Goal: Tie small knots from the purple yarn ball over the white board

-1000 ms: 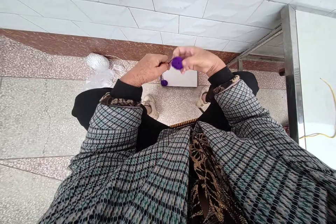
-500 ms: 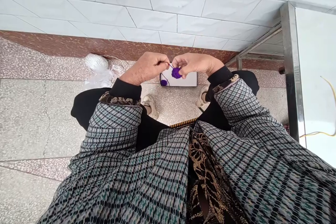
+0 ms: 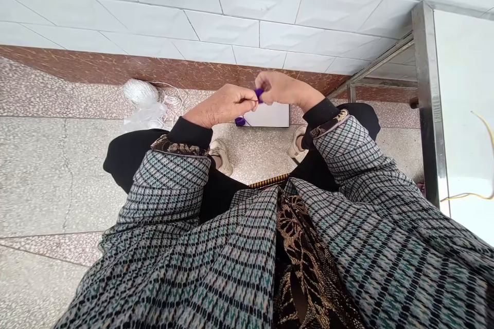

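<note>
My left hand (image 3: 226, 104) is closed, thumb and forefinger pinching a purple yarn strand. My right hand (image 3: 287, 90), somewhat smeared by motion, is closed on a small purple yarn piece (image 3: 259, 94) that shows between the two hands. Most of that piece is hidden by the fingers, and the hands almost touch. Below them, a small purple yarn ball (image 3: 240, 121) lies on the left end of a white flat board or box (image 3: 274, 116) on the floor. A short purple tail shows beside the ball.
On the floor to the left sit a white yarn ball (image 3: 141, 92), loose white strands and a clear plastic bag (image 3: 148, 114). A tiled wall (image 3: 227, 25) runs across ahead. A metal-framed table (image 3: 430, 103) stands at the right. My shoes (image 3: 221, 157) flank the board.
My right hand has turned and moved slightly up, covering most of the purple piece. My left hand has shifted right, closer to it. The ball stays on the board.
</note>
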The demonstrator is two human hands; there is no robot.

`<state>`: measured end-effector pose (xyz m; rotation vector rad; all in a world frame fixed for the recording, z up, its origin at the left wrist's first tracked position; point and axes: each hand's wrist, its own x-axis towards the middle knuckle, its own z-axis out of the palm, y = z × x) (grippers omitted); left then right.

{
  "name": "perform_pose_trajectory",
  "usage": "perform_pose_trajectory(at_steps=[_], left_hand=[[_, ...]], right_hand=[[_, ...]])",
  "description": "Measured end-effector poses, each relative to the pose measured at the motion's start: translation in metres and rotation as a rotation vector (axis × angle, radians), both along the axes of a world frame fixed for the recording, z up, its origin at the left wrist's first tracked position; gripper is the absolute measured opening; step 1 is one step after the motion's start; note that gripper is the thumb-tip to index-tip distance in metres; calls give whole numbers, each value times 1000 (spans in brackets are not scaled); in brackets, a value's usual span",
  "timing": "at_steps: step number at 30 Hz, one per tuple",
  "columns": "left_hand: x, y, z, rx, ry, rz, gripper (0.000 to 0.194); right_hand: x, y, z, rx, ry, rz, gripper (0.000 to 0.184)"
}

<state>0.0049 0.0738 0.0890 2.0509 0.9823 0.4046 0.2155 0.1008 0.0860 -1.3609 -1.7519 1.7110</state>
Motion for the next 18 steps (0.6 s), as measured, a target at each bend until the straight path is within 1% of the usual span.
perform_pose_trajectory(at_steps=[2, 3, 4, 5, 6, 8, 10, 12, 14, 16, 17, 18], left_hand=[[-5, 3, 0, 23, 11, 44, 21], [-7, 4, 0, 34, 16, 61, 21], [-9, 6, 0, 41, 19, 76, 22], [-11, 7, -1, 45, 19, 87, 22], [-12, 8, -1, 47, 17, 95, 22], [-12, 9, -2, 42, 10, 93, 23], [-9, 8, -3, 24, 1, 73, 23], [-4, 6, -4, -8, -17, 39, 23], [0, 3, -4, -50, -39, -5, 22], [2, 1, -3, -89, -54, -43, 23], [2, 0, -2, -102, -58, -49, 23], [2, 0, -1, -109, -62, -44, 23]], right_hand=[[8, 0, 0, -41, -23, 219, 33], [12, -1, 1, -69, 28, 284, 32], [15, 0, 1, -97, 122, 309, 32], [17, 0, 2, -127, 253, 298, 31], [19, 1, 2, -156, 405, 259, 32], [19, 2, 2, -192, 674, 130, 38], [16, 3, 4, -185, 803, -12, 42], [11, 3, 6, -148, 800, -127, 39], [6, 3, 6, -106, 730, -210, 33], [2, 3, 3, -54, 584, -279, 27], [1, 4, 1, -31, 475, -292, 25], [2, 5, -1, -16, 355, -274, 25]])
